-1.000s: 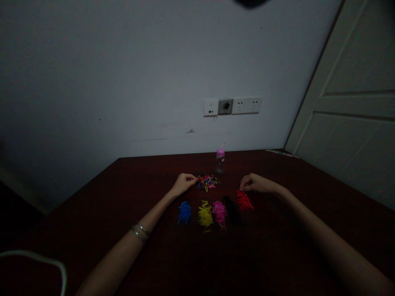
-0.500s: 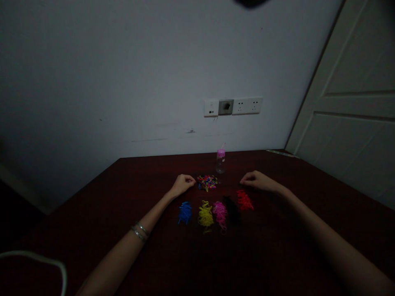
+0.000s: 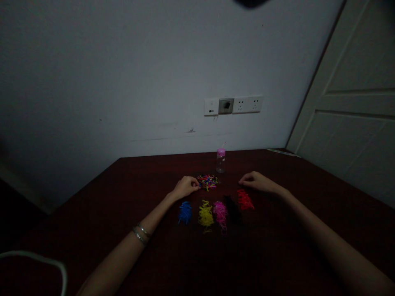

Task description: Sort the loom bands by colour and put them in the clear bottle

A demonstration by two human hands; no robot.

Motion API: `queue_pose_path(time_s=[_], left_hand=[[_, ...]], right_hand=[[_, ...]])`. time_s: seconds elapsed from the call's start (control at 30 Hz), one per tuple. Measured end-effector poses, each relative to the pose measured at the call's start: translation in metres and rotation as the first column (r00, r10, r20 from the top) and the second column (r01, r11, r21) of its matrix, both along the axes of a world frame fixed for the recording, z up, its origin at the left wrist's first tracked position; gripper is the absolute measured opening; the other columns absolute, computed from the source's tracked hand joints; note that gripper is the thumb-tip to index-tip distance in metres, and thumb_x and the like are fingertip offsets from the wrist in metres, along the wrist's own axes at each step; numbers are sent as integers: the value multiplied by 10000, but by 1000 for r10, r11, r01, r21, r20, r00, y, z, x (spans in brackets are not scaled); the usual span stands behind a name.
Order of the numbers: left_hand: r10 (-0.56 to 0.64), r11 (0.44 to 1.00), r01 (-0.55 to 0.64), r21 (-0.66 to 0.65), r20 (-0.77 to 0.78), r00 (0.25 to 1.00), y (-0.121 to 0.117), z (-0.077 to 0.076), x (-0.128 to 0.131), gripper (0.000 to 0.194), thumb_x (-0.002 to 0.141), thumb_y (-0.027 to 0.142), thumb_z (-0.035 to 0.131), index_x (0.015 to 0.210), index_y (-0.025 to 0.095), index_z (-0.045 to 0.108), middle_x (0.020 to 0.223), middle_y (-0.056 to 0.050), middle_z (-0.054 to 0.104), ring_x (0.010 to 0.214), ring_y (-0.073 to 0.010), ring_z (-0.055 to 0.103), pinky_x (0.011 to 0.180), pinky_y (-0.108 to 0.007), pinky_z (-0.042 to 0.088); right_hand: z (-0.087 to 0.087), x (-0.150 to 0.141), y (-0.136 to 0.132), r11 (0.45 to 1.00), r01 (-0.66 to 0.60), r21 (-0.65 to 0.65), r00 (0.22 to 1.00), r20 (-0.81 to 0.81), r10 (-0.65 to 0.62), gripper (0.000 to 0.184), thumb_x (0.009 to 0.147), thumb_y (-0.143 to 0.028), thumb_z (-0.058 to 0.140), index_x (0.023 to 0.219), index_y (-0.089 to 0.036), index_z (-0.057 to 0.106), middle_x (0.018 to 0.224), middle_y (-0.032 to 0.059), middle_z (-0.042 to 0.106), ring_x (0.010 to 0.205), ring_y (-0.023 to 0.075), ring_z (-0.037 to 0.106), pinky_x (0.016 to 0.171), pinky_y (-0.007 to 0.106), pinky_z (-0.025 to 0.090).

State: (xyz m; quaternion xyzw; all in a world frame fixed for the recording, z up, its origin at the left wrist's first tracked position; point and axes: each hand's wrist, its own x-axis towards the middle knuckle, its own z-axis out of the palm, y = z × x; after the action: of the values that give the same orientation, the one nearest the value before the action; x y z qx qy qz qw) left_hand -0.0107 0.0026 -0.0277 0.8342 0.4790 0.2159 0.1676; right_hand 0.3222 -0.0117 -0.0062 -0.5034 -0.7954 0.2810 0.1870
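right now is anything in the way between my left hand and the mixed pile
Nothing visible: your left hand has its fingers right at the left edge of the mixed pile; contact is too dark to tell. The bottle stands behind the pile, off that line.

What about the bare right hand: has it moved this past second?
Yes: the fingertips of the right hand have shifted up and slightly left in view, nearer the clear, pink-lidded bottle and away from the pile of red bands.
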Motion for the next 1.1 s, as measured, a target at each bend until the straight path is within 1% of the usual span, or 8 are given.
queue_pose_path(time_s=[0.17, 0.5, 0.6, 0.73, 0.8, 0.87, 1.0, 1.1], left_hand=[[-32, 999, 32, 17, -4, 999, 0, 1, 0, 197, 708, 286, 553, 783, 159, 684, 770, -32, 640, 695, -125, 555, 642, -197, 399], [-52, 998, 52, 26, 20, 998, -3, 0, 2, 176, 704, 209, 510, 746, 138, 665, 747, -31, 627, 667, -117, 545, 629, -198, 403], [-44, 999, 42, 31, 43, 998, -3, 8, 0, 171, 694, 192, 514, 741, 128, 666, 740, -34, 627, 667, -116, 541, 634, -199, 404], [-54, 999, 53, 11, 102, 993, -7, 28, -6, 180, 688, 186, 521, 756, 111, 669, 713, -38, 624, 645, -109, 523, 608, -196, 394], [-63, 997, 67, -27, 130, 989, -12, 38, -12, 187, 688, 198, 526, 759, 106, 673, 693, -35, 622, 621, -102, 509, 581, -191, 382], [-87, 987, 105, -121, 143, 986, -18, 45, -19, 183, 679, 207, 542, 749, 105, 677, 657, -27, 619, 584, -93, 494, 547, -185, 365], [-176, 911, 219, -351, 150, 973, -33, 53, -36, 160, 649, 223, 592, 729, 118, 683, 594, -5, 612, 531, -75, 482, 507, -174, 342], [-205, 857, 264, -443, 176, 963, -42, 54, -44, 144, 634, 223, 617, 724, 134, 684, 611, -4, 631, 552, -79, 516, 542, -180, 373]], right_hand=[[0, 0, 0, 1000, -17, 3, 1000, -2, 17, 379, 732, -467, 516, 842, -146, 686, 881, 74, 687, 801, 205, 610, 741, 307, 450], [-2, -2, 0, 1000, -26, 6, 999, 23, 25, 396, 738, -476, 504, 825, -133, 683, 837, 72, 690, 753, 193, 608, 702, 291, 448], [-1, -4, -2, 1000, -23, 15, 1000, 21, 23, 406, 731, -485, 506, 820, -133, 687, 833, 74, 690, 756, 195, 607, 705, 291, 446], [-1, -4, -2, 1000, -11, 16, 1000, 17, 11, 405, 726, -487, 509, 818, -137, 689, 832, 70, 691, 758, 196, 606, 698, 287, 445], [-2, -4, -1, 1000, -6, 6, 1000, 19, 6, 400, 722, -488, 512, 818, -142, 688, 830, 64, 692, 761, 197, 606, 694, 288, 445], [-3, -3, 1, 1000, -12, 0, 1000, 19, 12, 402, 720, -489, 514, 823, -142, 689, 834, 65, 692, 765, 199, 607, 697, 292, 447], [-5, -2, 2, 1000, -23, 7, 1000, 18, 23, 407, 726, -485, 513, 832, -134, 690, 850, 79, 690, 772, 204, 608, 703, 297, 448], [-5, -3, 2, 1000, -24, 15, 1000, 18, 24, 395, 737, -471, 507, 834, -133, 687, 858, 79, 689, 783, 207, 609, 709, 302, 448]])
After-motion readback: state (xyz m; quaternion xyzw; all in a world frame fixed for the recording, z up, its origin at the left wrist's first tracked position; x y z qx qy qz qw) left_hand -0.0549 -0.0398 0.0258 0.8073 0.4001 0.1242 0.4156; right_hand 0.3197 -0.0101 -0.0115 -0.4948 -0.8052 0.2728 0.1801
